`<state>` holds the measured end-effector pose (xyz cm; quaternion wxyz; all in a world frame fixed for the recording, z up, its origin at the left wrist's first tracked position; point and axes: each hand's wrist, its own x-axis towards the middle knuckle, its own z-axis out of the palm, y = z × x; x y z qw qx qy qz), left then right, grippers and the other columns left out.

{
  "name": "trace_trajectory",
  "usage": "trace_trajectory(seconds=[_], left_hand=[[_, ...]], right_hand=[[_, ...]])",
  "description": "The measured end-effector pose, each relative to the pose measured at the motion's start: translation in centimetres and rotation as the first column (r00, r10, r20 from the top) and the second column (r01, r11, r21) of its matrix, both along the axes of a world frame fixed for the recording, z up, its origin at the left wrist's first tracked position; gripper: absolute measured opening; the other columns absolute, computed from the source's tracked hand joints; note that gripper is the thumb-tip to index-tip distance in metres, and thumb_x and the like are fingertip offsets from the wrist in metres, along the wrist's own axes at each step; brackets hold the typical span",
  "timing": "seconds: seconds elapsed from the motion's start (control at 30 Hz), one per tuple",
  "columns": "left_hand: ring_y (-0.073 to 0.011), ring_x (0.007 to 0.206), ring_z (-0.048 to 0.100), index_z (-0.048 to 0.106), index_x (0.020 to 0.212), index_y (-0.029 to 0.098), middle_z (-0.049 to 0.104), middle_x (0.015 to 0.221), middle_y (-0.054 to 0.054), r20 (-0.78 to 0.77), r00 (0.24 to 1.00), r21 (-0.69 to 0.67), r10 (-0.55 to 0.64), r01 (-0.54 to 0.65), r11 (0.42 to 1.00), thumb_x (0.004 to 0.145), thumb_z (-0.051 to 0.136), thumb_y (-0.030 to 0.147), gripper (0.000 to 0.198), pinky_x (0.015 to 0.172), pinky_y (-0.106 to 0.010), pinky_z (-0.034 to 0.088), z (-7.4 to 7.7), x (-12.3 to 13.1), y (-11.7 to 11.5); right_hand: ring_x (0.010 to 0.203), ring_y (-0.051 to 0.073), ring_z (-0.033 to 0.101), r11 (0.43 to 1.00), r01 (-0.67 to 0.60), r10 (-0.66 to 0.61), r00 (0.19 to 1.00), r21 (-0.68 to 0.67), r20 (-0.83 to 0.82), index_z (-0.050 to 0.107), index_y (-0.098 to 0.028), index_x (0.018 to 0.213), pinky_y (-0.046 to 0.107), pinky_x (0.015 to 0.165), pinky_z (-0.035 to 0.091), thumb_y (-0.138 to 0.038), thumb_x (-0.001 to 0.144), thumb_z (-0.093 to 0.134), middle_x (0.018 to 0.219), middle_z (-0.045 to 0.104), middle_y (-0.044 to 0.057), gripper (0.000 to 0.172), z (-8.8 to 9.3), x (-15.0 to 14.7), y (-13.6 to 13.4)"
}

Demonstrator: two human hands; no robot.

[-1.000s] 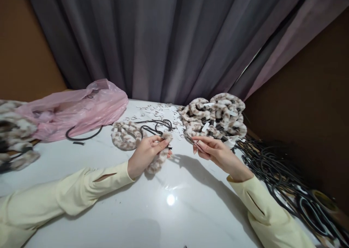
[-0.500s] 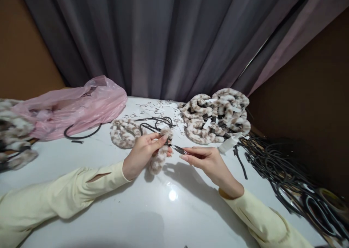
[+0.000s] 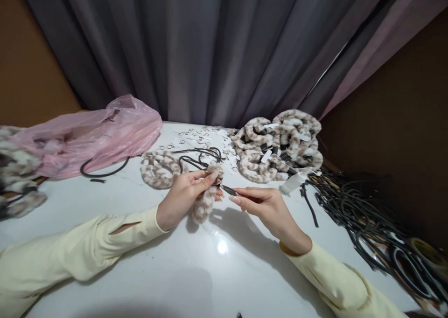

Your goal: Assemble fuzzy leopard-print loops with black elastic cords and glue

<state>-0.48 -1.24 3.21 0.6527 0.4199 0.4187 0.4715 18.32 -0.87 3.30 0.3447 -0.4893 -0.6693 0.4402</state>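
My left hand (image 3: pixel 185 194) is closed around a fluffy white-and-brown plush tube (image 3: pixel 205 206), its thumb pressing near a black cord end on the tube. From the right, my right hand (image 3: pixel 266 206) pinches small dark tweezers (image 3: pixel 229 190). Their tips meet at the black end beside my left thumb; what exactly they grip there is too small to tell. Just behind my left hand lies a plush ring (image 3: pixel 159 169) of the same mottled fur, and black cords (image 3: pixel 201 157) curl on the white table (image 3: pixel 175 271) beyond the fingers.
Small metal rings and white tags (image 3: pixel 196 136) are scattered at the back. Back right, plush rings (image 3: pixel 290 141) are heaped behind a white bottle (image 3: pixel 296 181). Black cords (image 3: pixel 364 215) fill the right edge. A pink plastic bag (image 3: pixel 98 136) and more plush (image 3: pixel 21 169) lie left.
The tweezers' tips have come together and moved slightly left, to the black end at my left thumb. My left hand keeps its hold on the plush tube.
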Motion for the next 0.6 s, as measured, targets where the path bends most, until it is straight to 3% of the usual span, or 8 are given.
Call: trace_trajectory(seconds=[0.17,0.43,0.53,0.6], left_hand=[[-0.0152,0.069,0.064,0.063,0.081,0.009,0.067,0.074,-0.008,-0.022,0.998,0.027,-0.067,0.067,0.997,0.078,0.062,0.036,0.027,0.063,-0.021,0.048,0.3,-0.1,0.1],[-0.0171,0.077,0.063,0.068,0.086,0.01,0.069,0.08,-0.009,-0.024,0.971,-0.044,-0.239,0.237,0.97,0.079,0.061,0.037,0.029,0.077,-0.028,0.047,1.0,-0.9,0.8],[-0.0148,0.074,0.062,0.069,0.083,0.011,0.068,0.078,-0.007,-0.057,0.969,-0.049,-0.241,0.238,0.97,0.078,0.062,0.038,0.028,0.077,-0.027,0.045,0.9,-1.0,0.8],[-0.0129,0.069,0.06,0.068,0.077,0.011,0.067,0.074,-0.006,-0.105,0.969,-0.057,-0.222,0.217,0.975,0.077,0.063,0.039,0.029,0.07,-0.025,0.045,0.7,-0.9,0.8]], right_hand=[[0.052,0.01,0.047,0.997,-0.025,0.024,1.0,0.079,0.015,0.074,-0.015,0.08,0.022,0.046,0.038,-0.04,0.072,0.066,0.059,0.062,0.002,0.028,-0.1,0.2,0.0],[0.052,0.011,0.049,0.962,-0.016,0.005,0.999,0.273,0.04,0.074,-0.013,0.08,0.022,0.046,0.038,-0.033,0.074,0.066,0.058,0.06,0.002,0.022,-0.1,0.8,0.3],[0.05,0.01,0.047,0.906,-0.072,0.04,0.996,0.418,0.083,0.073,-0.013,0.089,0.022,0.046,0.037,-0.028,0.078,0.064,0.058,0.059,0.002,0.02,-0.3,0.9,0.2],[0.049,0.009,0.045,0.83,-0.127,0.067,0.989,0.544,0.129,0.071,-0.013,0.096,0.022,0.046,0.036,-0.023,0.08,0.062,0.057,0.057,0.001,0.021,-0.5,0.9,0.1]])
